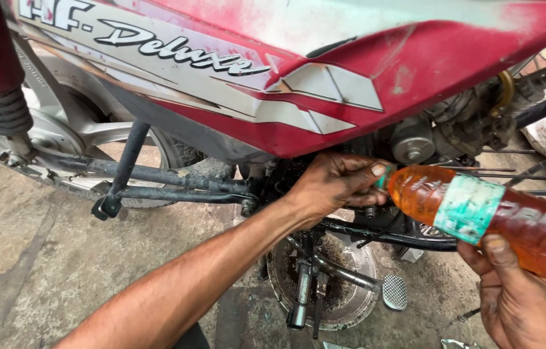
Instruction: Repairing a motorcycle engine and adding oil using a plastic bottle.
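Under the red motorcycle panel, the left hand grips the neck of an orange bottle the right hand cradles, tipped but mostly full, pouring barely begun.

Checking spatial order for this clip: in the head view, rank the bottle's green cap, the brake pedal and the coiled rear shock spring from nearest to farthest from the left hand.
1. Green cap: at the left hand's fingertips, touching.
2. Brake pedal: below and to the right, above the floor.
3. Rear shock spring: far left, beside the rear wheel.
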